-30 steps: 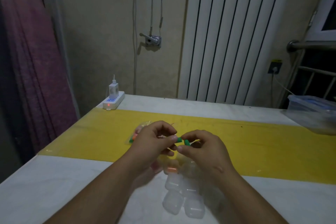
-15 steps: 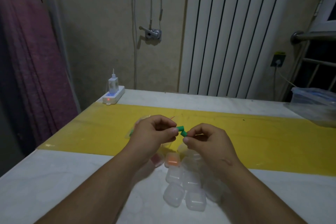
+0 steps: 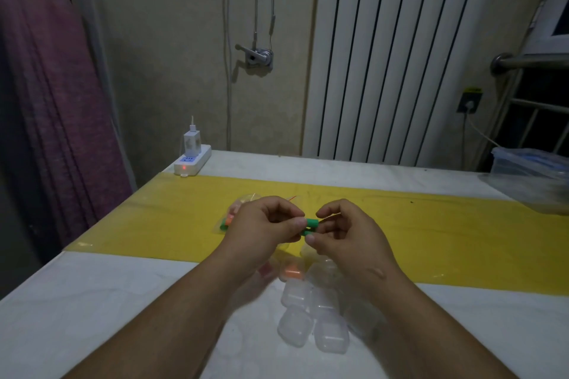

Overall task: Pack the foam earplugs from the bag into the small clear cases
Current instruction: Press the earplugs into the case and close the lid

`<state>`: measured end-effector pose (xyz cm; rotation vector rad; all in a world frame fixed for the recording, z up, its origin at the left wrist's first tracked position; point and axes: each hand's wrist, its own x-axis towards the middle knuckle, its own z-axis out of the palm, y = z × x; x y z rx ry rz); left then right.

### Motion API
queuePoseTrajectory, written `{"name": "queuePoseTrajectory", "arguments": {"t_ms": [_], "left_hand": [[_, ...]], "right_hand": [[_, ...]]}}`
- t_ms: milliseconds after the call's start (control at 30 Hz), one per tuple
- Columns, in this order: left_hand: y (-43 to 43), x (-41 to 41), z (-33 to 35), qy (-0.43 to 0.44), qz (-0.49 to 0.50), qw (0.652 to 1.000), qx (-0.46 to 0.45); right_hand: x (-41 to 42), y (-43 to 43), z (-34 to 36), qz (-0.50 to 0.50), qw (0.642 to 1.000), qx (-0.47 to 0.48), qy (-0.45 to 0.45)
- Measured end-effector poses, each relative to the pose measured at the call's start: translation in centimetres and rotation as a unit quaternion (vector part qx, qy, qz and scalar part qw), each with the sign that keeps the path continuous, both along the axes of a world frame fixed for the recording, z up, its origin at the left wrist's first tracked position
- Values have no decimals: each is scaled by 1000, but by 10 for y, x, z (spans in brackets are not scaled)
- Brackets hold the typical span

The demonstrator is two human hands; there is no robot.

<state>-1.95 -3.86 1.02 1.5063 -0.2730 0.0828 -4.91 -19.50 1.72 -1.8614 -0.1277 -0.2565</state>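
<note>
Green foam earplugs (image 3: 310,222) are pinched between the fingertips of both hands above the yellow mat (image 3: 154,218). The left hand (image 3: 261,224) curls thumb and fingers on one end and the right hand (image 3: 348,234) nips the other (how many green pieces there are is hard to tell). Just behind the left hand lies the bag (image 3: 232,215), with orange and green plugs inside. Below the wrists, small clear cases (image 3: 311,317) cluster on the white table (image 3: 92,301), one holding something orange. A power strip (image 3: 192,160) sits at the far left corner.
</note>
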Motion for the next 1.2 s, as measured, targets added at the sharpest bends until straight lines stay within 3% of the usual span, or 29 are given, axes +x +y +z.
{"name": "queuePoseTrajectory", "arguments": {"t_ms": [200, 333, 400, 500, 567, 633, 833, 933, 1067, 1200], "left_hand": [[1, -2, 2, -8, 1, 999, 38], [10, -2, 5, -35, 5, 980, 195], [17, -2, 7, -77, -35, 947, 310], [21, -5, 9, -112, -101, 870, 469], [19, -8, 11, -109, -124, 830, 532], [18, -11, 13, -110, -145, 816, 549], [20, -13, 13, -121, -189, 818, 529], [24, -11, 12, -101, -162, 867, 460], [26, -9, 11, -68, -125, 946, 292], [21, -8, 8, -51, -86, 972, 211]], "right_hand": [[-1, 0, -1, -16, 999, 11, -35], [3, -5, -2, -51, 998, 17, -46], [5, -7, -2, -61, 997, 26, -44], [6, -7, -4, -64, 997, 24, -38], [6, -6, -5, -65, 997, 18, -37], [5, -6, -5, -67, 997, 16, -41], [4, -7, -4, -83, 996, -2, -43], [3, -8, -3, -82, 996, 2, -43], [2, -9, 1, -67, 997, 12, -44], [2, -9, 0, -63, 998, 4, -20]]}}
